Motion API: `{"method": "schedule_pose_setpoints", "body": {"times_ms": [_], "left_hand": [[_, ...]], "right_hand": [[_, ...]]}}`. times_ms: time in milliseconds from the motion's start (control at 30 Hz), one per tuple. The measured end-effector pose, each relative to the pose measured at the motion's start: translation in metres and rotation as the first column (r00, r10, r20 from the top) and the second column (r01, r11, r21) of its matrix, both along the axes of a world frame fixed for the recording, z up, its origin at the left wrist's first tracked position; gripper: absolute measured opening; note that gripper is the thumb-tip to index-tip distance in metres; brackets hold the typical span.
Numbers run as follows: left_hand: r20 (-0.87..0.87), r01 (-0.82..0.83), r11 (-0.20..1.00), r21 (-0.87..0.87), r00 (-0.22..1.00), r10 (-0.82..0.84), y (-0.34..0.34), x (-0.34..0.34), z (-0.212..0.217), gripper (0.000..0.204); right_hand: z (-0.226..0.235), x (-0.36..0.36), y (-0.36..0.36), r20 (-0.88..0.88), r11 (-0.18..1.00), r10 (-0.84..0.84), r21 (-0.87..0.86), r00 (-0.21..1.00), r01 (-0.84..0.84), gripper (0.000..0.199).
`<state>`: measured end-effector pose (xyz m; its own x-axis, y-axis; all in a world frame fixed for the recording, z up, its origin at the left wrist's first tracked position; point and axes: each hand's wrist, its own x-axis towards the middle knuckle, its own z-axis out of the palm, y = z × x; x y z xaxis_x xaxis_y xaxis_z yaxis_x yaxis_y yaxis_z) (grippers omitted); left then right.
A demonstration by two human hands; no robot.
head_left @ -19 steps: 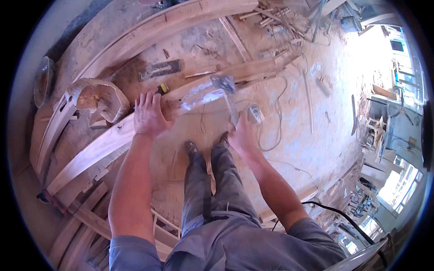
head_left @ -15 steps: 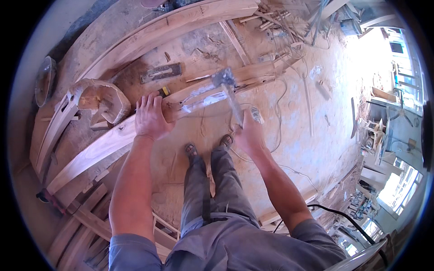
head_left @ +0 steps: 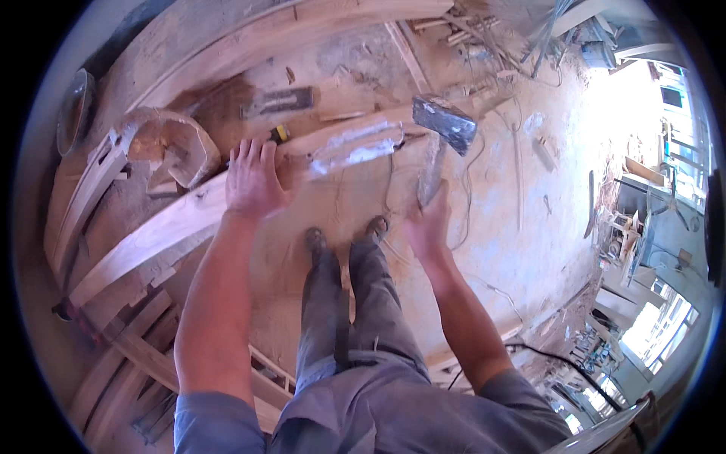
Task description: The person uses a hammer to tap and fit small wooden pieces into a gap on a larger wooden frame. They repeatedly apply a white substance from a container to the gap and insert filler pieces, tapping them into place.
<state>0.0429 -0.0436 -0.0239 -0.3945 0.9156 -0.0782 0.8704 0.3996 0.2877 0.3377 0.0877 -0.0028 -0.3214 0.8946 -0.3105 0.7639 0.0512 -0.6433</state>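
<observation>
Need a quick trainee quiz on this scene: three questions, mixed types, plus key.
1. Multiple choice: which grip holds the hammer with a dark, blocky head and pale, straight handle?
A) left
B) right
C) both

2. True or false: the left grip rests on the long, curved, pale wooden beam.

3. Fill in: the small, partly black, blocky object beside the left grip is also coloured ____.

Key:
1. B, the right grip
2. True
3. Yellow
</observation>
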Motion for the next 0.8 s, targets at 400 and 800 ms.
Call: {"method": "schedule_pose_setpoints", "body": {"times_ms": [400,800], "left_hand": [[0.030,0.010,1.000,0.016,1.000,-0.011,-0.004,-0.001,0.003,0.062],[0.002,0.015,0.999,0.031,1.000,-0.015,-0.005,-0.004,0.000,0.062]], "right_hand": [[0.011,-0.024,-0.033,-0.018,0.987,0.157,-0.032,0.988,-0.157,0.031],[0.011,-0.045,-0.044,0.158,0.910,0.414,-0.049,0.897,-0.411,0.028]]}}
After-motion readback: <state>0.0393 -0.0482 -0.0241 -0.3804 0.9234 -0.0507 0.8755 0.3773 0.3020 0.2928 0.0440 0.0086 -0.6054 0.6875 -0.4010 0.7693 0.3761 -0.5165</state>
